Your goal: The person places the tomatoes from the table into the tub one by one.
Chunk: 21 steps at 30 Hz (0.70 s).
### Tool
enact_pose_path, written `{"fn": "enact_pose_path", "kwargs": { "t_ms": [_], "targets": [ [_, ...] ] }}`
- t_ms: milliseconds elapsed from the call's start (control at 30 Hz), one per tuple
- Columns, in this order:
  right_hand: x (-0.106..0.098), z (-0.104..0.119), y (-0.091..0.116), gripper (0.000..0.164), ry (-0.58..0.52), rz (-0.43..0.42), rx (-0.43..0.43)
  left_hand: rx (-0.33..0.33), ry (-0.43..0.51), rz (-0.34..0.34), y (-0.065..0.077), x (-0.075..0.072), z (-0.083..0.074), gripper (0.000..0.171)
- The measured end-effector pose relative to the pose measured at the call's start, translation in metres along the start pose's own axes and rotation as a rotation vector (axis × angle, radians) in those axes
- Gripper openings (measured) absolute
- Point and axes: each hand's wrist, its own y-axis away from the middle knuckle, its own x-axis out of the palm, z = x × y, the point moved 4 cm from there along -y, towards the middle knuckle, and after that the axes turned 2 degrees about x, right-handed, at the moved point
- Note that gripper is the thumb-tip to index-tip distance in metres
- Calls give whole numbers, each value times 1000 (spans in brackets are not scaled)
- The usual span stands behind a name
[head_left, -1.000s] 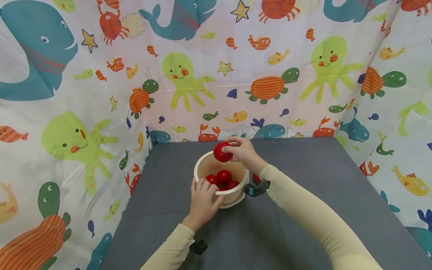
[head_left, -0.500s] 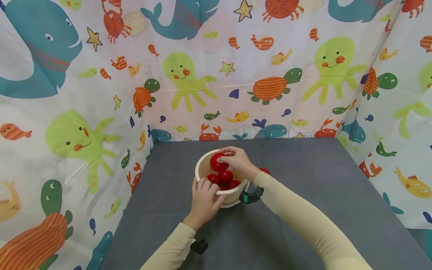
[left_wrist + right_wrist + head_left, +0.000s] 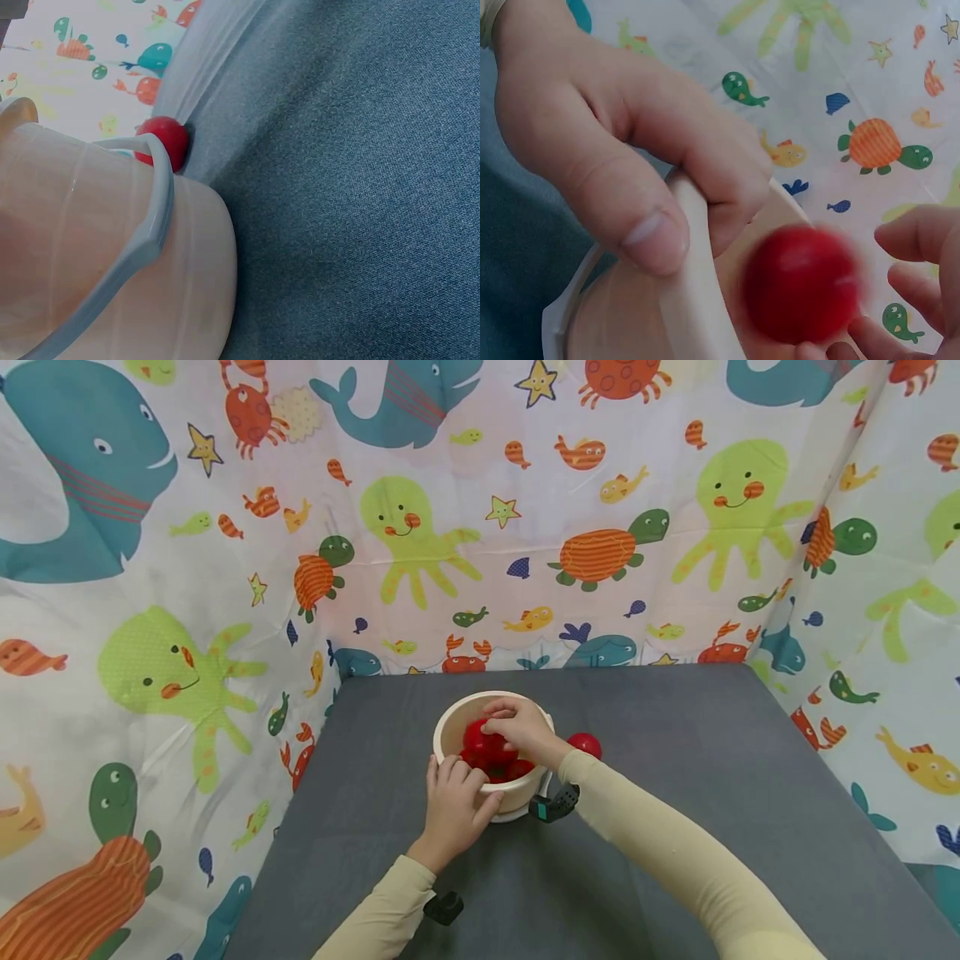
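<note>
A cream bucket [image 3: 517,795] stands on the table, with several red balls [image 3: 520,769] inside. My left hand [image 3: 450,806] grips its near left rim, thumb outside and fingers over the edge, as the right wrist view also shows. Inside the bucket's mouth is my right hand [image 3: 522,727], just above a red ball [image 3: 477,739]. In the right wrist view that ball [image 3: 799,285] is blurred, and the fingers [image 3: 922,232] of my right hand are spread apart beside it. The lower fingertips are partly hidden.
Another red ball [image 3: 584,745] lies on the grey table [image 3: 675,760], right of the bucket, close to my right forearm. The bucket's pale handle [image 3: 150,232] hangs down along its side. A sea-animal patterned curtain [image 3: 480,560] surrounds the table at the back and sides.
My right hand has lowered the red ball from above the rim into the bucket, and its fingers have loosened. The ball outside has come out from behind my right arm. My left hand stays put.
</note>
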Motion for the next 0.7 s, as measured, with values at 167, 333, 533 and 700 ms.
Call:
{"fn": "enact_pose_path", "kwargs": {
  "t_ms": [167,333,533,700],
  "targets": [
    [-2,-2,0,40,-5,-15,-13,-8,-10,6,-1,0,1,25],
    [-3,-1,2,39,7,-22,-16,-7,-13,5,0,0,1,25],
    [-3,-5,4,39,8,-20,2,-4,-16,11,2,1,1,24],
    [-5,-5,5,40,-15,-3,-1,-12,-26,21,2,2,2,25]
  ]
}}
